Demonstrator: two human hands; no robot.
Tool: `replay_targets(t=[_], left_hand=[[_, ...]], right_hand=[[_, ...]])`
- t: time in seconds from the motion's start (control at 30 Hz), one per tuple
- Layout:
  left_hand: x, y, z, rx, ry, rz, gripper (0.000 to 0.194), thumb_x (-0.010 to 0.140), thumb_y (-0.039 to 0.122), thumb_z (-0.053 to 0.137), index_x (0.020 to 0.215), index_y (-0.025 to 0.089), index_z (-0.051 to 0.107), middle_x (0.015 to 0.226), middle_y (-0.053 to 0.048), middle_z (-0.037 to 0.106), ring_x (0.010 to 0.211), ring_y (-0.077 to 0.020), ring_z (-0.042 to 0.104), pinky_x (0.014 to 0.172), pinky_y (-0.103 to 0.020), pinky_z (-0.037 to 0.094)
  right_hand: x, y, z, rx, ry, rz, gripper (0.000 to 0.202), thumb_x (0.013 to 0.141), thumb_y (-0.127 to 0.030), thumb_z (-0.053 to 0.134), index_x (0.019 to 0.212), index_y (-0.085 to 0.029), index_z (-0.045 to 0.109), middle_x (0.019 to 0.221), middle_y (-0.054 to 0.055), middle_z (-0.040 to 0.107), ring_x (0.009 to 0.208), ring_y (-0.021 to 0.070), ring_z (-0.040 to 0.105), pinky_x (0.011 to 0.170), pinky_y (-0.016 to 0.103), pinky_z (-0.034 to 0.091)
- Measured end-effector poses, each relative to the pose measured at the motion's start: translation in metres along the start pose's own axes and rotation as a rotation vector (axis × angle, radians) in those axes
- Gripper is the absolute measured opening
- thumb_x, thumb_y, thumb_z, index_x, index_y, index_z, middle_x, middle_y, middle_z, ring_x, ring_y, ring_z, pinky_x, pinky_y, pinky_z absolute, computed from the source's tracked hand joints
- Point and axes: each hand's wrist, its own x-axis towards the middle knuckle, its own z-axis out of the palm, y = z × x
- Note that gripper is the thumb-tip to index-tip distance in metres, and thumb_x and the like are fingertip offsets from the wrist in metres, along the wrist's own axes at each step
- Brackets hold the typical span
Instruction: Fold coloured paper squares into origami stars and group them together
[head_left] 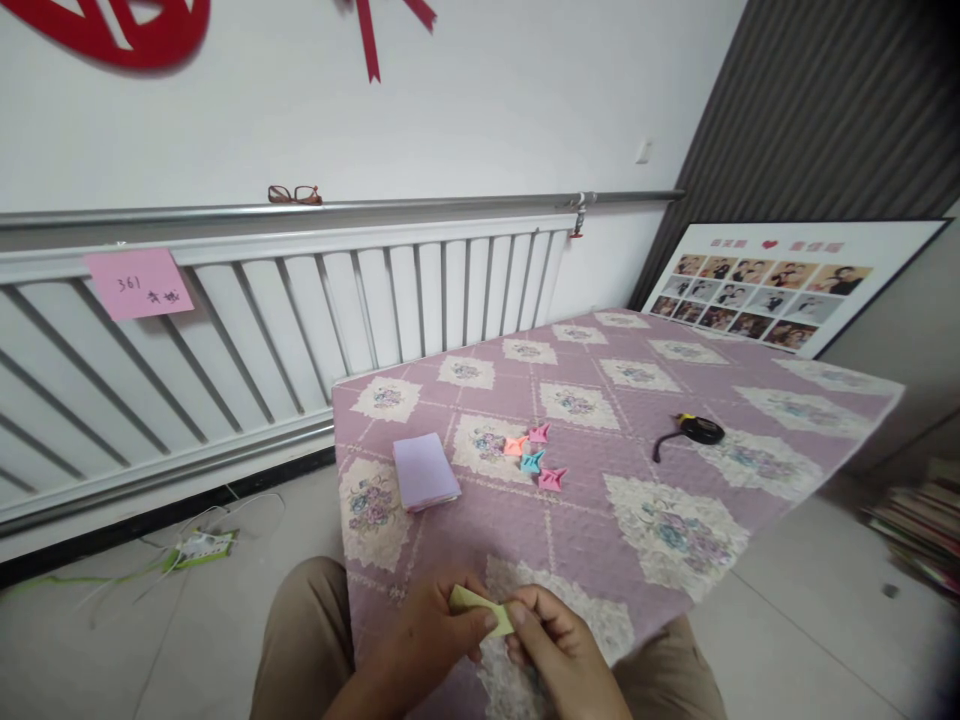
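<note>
Between my two hands is a small piece of folded yellow-green paper [480, 607], held just above the table's near edge. My left hand [431, 635] pinches its left part, thumb on top. On the right end, my right hand [559, 640] closes with thumb and fingers. Beyond them on the cloth lie several small folded paper figures: a pink one [553, 479], a blue one [532, 461], an orange one [515, 445] and another pink one [538, 433]. A stack of square paper [426, 470] with a lilac sheet on top lies to their left.
A flowered purple tablecloth [585, 500] covers the table. To the right lies a black tape measure [701, 430] with a strap. A white radiator [262, 320] lines the wall, bearing a pink note [139, 283]; glasses [295, 194] rest on the pipe. A photo board [795, 285] leans behind.
</note>
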Motion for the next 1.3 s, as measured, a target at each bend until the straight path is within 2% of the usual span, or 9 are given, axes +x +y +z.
replay_targets(t=[0.1, 0.17, 0.27, 0.33, 0.53, 0.73, 1.03, 1.13, 1.3], left_hand=[[-0.001, 0.000, -0.003, 0.033, 0.014, 0.059, 0.022, 0.069, 0.039, 0.064, 0.072, 0.017, 0.058, 0.052, 0.005, 0.054, 0.050, -0.0105, 0.045, 0.052, -0.023, 0.032], [-0.001, 0.001, -0.006, 0.062, 0.000, 0.058, 0.018, 0.070, 0.034, 0.062, 0.074, 0.016, 0.060, 0.052, 0.005, 0.055, 0.049, -0.0100, 0.045, 0.051, -0.023, 0.031], [0.000, 0.003, -0.011, 0.120, -0.051, 0.047, 0.013, 0.070, 0.029, 0.061, 0.074, 0.016, 0.062, 0.052, 0.006, 0.054, 0.049, -0.0094, 0.046, 0.050, -0.021, 0.030], [0.001, 0.006, -0.014, 0.185, -0.071, 0.063, 0.010, 0.070, 0.026, 0.060, 0.073, 0.016, 0.062, 0.052, 0.007, 0.053, 0.049, -0.0090, 0.044, 0.049, -0.021, 0.029], [0.002, 0.016, -0.019, 0.350, -0.072, 0.100, 0.008, 0.072, 0.022, 0.057, 0.074, 0.016, 0.062, 0.055, 0.007, 0.050, 0.051, -0.0090, 0.039, 0.048, -0.021, 0.027], [0.002, 0.019, -0.017, 0.428, -0.050, 0.113, 0.007, 0.072, 0.023, 0.056, 0.071, 0.018, 0.060, 0.055, 0.007, 0.045, 0.053, -0.0095, 0.037, 0.048, -0.021, 0.025], [0.000, 0.016, -0.014, 0.372, -0.064, 0.103, 0.005, 0.071, 0.023, 0.058, 0.071, 0.018, 0.058, 0.055, 0.007, 0.045, 0.052, -0.0097, 0.037, 0.047, -0.021, 0.026], [0.001, 0.016, -0.014, 0.360, -0.075, 0.111, 0.006, 0.072, 0.023, 0.057, 0.071, 0.018, 0.058, 0.055, 0.007, 0.045, 0.051, -0.0094, 0.036, 0.046, -0.021, 0.025], [0.001, 0.016, -0.014, 0.349, -0.104, 0.121, 0.006, 0.072, 0.021, 0.058, 0.076, 0.017, 0.061, 0.057, 0.007, 0.046, 0.053, -0.0100, 0.039, 0.048, -0.021, 0.027]], right_hand=[[0.004, 0.002, -0.007, 0.159, -0.008, 0.123, 0.048, 0.072, -0.068, 0.068, 0.071, -0.019, 0.063, 0.063, -0.003, 0.053, 0.059, 0.0104, 0.047, 0.055, 0.021, 0.040], [0.007, 0.002, -0.010, 0.235, 0.000, 0.200, 0.049, 0.067, -0.067, 0.073, 0.069, -0.019, 0.061, 0.066, -0.003, 0.054, 0.060, 0.0096, 0.049, 0.053, 0.019, 0.042], [0.009, -0.002, -0.012, 0.235, -0.094, 0.301, 0.051, 0.060, -0.064, 0.080, 0.065, -0.018, 0.058, 0.061, -0.005, 0.051, 0.057, 0.0081, 0.048, 0.051, 0.018, 0.043], [0.008, -0.005, -0.013, 0.212, -0.166, 0.333, 0.051, 0.060, -0.063, 0.080, 0.066, -0.018, 0.058, 0.059, -0.005, 0.052, 0.055, 0.0076, 0.048, 0.051, 0.018, 0.044], [0.010, -0.007, -0.019, 0.080, -0.263, 0.304, 0.047, 0.066, -0.060, 0.078, 0.070, -0.017, 0.059, 0.060, -0.005, 0.054, 0.054, 0.0066, 0.051, 0.052, 0.018, 0.044], [0.017, -0.006, -0.024, -0.067, -0.317, 0.243, 0.054, 0.060, -0.068, 0.075, 0.068, -0.018, 0.057, 0.056, -0.006, 0.052, 0.051, 0.0072, 0.047, 0.051, 0.020, 0.040], [0.014, -0.024, -0.022, -0.311, -0.315, 0.085, 0.030, 0.074, -0.045, 0.063, 0.064, -0.019, 0.053, 0.055, -0.007, 0.042, 0.053, 0.0083, 0.038, 0.052, 0.023, 0.031], [0.015, -0.028, -0.022, -0.297, -0.331, 0.095, 0.027, 0.073, -0.043, 0.063, 0.065, -0.019, 0.054, 0.057, -0.007, 0.042, 0.054, 0.0084, 0.038, 0.052, 0.023, 0.032], [0.018, -0.029, -0.024, -0.214, -0.365, 0.170, 0.037, 0.070, -0.053, 0.069, 0.067, -0.018, 0.057, 0.059, -0.005, 0.050, 0.053, 0.0083, 0.044, 0.052, 0.022, 0.038]])
